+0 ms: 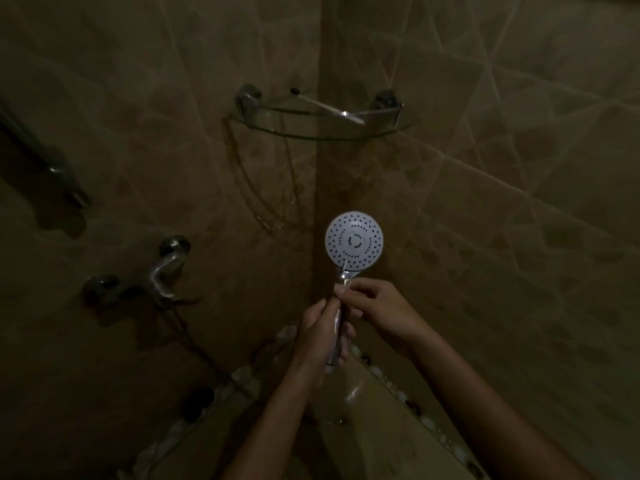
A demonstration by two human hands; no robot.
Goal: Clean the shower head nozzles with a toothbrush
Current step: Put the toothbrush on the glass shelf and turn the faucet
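Note:
The shower head faces me, its round white face dotted with dark nozzles, in front of the tiled corner. My left hand grips its chrome handle from the left. My right hand pinches the chrome neck just under the face with curled fingers. A thin pale sliver crosses the face's lower rim above those fingers; the dim light hides what it is. A long thin white object that looks like a toothbrush lies across the glass corner shelf, well above both hands.
A chrome mixer tap is mounted on the left wall, with a hose hanging below it. A dark rail fitting sits further left. A pebble-edged ledge runs under my forearms. The room is very dim.

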